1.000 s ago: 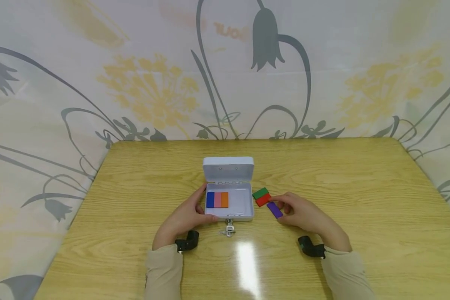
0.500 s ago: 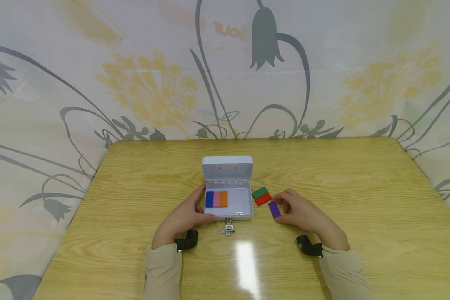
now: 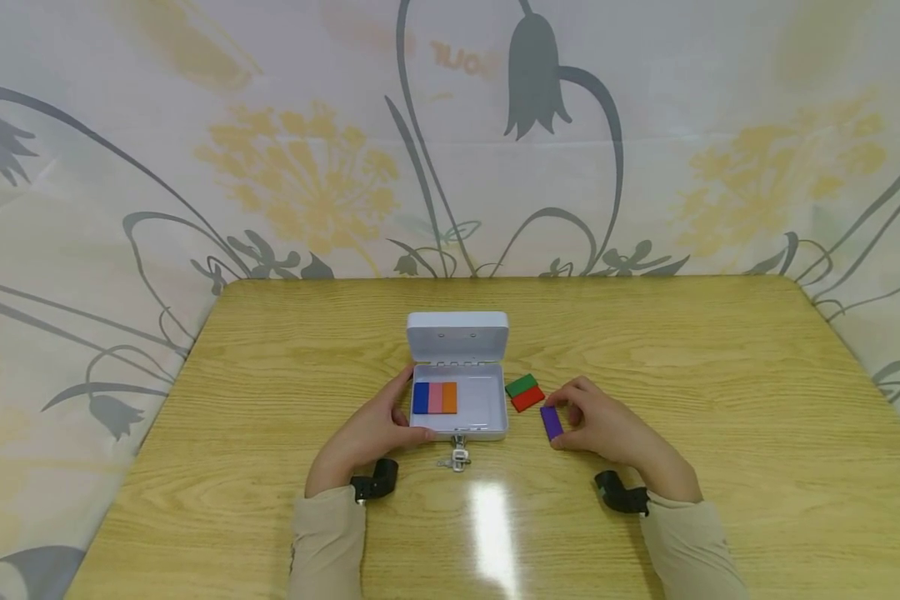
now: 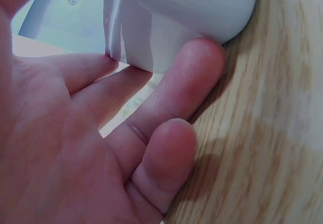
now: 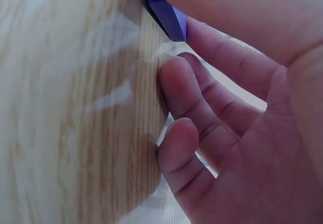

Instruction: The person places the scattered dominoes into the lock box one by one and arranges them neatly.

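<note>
White box (image 3: 483, 405): blue, pink and orange blocks (image 3: 436, 398) inside, lid (image 3: 457, 343) raised.
Left grip (image 3: 371, 432): holds box's left side.
Right grip (image 3: 598, 425): pinches purple block (image 3: 551, 422) right of box; tabletop (image 3: 645, 342) contact unclear.

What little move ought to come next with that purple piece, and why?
Probably the right hand should lift the purple block toward the white box, beside the orange block: that hand pinches the purple block, the lid stands open, the left hand holds the box, and its floor is bare right of the orange block.
</note>
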Demonstrator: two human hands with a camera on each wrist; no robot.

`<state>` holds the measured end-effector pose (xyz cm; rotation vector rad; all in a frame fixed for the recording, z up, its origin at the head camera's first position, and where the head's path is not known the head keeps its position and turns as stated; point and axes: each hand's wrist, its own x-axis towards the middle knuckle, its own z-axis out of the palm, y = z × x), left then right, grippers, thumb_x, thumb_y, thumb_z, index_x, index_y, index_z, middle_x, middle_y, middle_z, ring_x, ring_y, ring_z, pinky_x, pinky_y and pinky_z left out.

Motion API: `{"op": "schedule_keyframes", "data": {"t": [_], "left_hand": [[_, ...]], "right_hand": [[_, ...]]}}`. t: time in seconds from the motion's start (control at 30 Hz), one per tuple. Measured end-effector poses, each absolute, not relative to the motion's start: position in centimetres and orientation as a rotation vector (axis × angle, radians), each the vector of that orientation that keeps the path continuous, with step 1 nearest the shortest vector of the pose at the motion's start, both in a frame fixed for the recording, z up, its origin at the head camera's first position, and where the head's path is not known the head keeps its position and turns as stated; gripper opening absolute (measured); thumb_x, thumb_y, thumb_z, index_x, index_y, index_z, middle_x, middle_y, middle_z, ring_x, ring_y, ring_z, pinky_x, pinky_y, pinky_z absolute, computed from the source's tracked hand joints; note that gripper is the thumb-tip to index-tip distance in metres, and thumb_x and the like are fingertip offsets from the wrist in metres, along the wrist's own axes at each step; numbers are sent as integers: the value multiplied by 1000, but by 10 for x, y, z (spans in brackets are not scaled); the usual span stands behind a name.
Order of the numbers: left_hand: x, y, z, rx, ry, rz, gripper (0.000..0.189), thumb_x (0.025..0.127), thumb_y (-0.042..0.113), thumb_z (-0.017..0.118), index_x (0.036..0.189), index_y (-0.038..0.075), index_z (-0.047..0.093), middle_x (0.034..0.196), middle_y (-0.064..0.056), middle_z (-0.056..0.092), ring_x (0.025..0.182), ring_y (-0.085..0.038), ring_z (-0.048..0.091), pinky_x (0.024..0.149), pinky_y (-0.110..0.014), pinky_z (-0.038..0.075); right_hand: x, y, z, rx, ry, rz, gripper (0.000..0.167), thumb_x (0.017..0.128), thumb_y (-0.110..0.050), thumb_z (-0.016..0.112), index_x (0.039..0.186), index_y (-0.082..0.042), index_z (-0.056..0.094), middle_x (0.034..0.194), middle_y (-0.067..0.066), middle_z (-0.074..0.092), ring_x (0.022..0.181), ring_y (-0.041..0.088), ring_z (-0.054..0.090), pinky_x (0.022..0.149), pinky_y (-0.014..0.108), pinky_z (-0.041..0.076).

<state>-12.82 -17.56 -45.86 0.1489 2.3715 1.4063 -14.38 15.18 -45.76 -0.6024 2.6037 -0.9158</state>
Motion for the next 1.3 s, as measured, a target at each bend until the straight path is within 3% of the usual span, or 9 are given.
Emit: {"op": "schedule_keyframes", "data": {"t": [0.5,1.3], "left_hand": [[-129,-176,-457,139,2365,1401,103,64,35,80,143,32,14,71,-6,52,60,-16,47,55,-28,40],[-129,-176,-458,150,2375,1391,101,65,34,79,143,32,14,74,-7,53,61,-18,49,55,-31,42]], "right_hand": [[-147,155,-457,-519,2585,-953,49,73,-31,73,113,-10,55,84,-1,50,74,15,46,63,29,39],[-145,143,-452,-498,2576,-1071,48,73,-32,73,113,-13,56,85,-1,56,75,14,50,64,31,41]]}}
